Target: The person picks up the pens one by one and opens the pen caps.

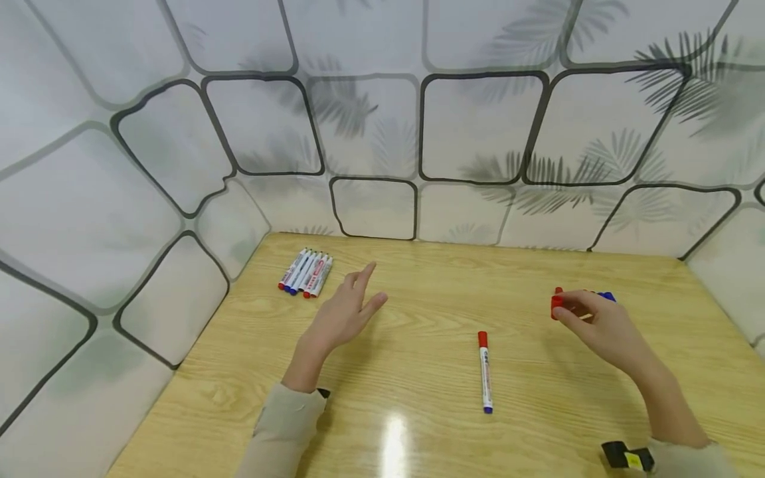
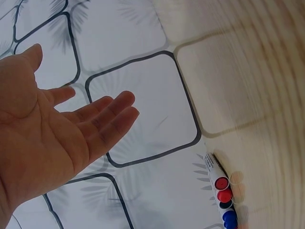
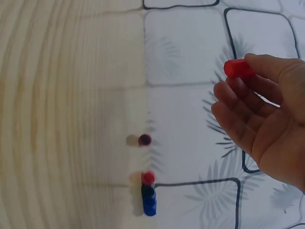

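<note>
My right hand [image 1: 603, 325] pinches a short red marker cap [image 3: 238, 67] between thumb and forefinger, held above the table at the right. Behind that hand a row of small caps stands on the table; in the right wrist view it shows a red cap [image 3: 148, 178], a dark one and blue caps [image 3: 149, 205]. My left hand [image 1: 343, 312] hovers over the table with fingers extended, holding nothing. Nearest to it is a group of white markers [image 1: 305, 273] at the far left. Between the hands lies one marker [image 1: 485, 372] with a red cap and a blue end.
The wood-grain table [image 1: 406, 318] meets a patterned fabric wall [image 1: 370, 133] at the back and sides. A separate small dark-red round piece [image 3: 145, 140] stands apart from the row of caps. Light glares off the table's front middle.
</note>
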`<act>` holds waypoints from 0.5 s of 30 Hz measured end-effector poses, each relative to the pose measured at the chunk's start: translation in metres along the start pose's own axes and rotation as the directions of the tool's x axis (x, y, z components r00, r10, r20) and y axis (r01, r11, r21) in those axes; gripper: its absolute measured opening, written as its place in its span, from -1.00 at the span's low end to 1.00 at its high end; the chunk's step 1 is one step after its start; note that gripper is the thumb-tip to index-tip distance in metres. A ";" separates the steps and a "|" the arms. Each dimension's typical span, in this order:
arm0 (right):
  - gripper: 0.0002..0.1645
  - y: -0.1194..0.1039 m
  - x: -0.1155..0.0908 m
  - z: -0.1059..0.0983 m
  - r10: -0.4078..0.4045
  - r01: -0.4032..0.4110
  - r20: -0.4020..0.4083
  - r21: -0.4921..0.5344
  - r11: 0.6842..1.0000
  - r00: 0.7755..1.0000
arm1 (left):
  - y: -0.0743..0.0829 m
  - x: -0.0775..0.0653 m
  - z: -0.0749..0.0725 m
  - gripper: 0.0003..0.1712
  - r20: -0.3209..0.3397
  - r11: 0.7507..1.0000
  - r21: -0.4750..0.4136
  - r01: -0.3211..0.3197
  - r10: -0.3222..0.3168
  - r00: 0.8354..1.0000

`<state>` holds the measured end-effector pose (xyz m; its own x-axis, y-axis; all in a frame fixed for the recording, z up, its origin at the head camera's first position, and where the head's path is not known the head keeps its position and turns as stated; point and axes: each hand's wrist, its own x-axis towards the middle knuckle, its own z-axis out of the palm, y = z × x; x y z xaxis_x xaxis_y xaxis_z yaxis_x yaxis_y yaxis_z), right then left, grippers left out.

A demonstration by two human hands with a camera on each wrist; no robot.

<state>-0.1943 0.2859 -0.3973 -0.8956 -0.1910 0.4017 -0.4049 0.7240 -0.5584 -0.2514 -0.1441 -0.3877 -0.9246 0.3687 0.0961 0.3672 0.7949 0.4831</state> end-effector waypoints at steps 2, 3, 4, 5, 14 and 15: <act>-0.77 0.008 0.000 -0.004 0.020 -0.020 0.004 -0.017 1.000 1.000 | 0.000 0.000 -0.001 -0.17 0.003 1.000 -0.011 0.004 -0.004 1.000; -0.76 0.011 -0.001 -0.006 0.034 -0.034 0.006 -0.028 0.999 0.999 | -0.001 0.000 -0.001 -0.16 0.004 1.000 -0.018 0.004 -0.004 1.000; -0.74 0.014 -0.001 -0.008 0.049 -0.048 0.011 -0.038 0.998 0.999 | -0.001 0.000 -0.002 -0.15 0.004 1.000 -0.024 0.006 -0.006 1.000; -0.72 0.017 0.000 -0.010 0.059 -0.059 0.013 -0.048 0.997 0.998 | -0.002 0.000 -0.002 -0.14 0.004 1.000 -0.029 0.007 -0.007 1.000; -0.66 0.046 0.001 -0.026 0.153 -0.149 0.040 -0.078 0.986 0.987 | -0.007 0.001 -0.002 -0.13 0.013 1.000 -0.027 0.002 -0.001 1.000; -0.65 0.050 0.002 -0.028 0.159 -0.156 0.040 -0.080 0.985 0.986 | -0.008 0.001 -0.002 -0.13 0.013 1.000 -0.026 0.001 0.000 1.000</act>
<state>-0.2113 0.3400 -0.4042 -0.9554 -0.0999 0.2779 -0.2445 0.7955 -0.5544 -0.2554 -0.1513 -0.3896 -0.9233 0.3747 0.0845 0.3638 0.7825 0.5053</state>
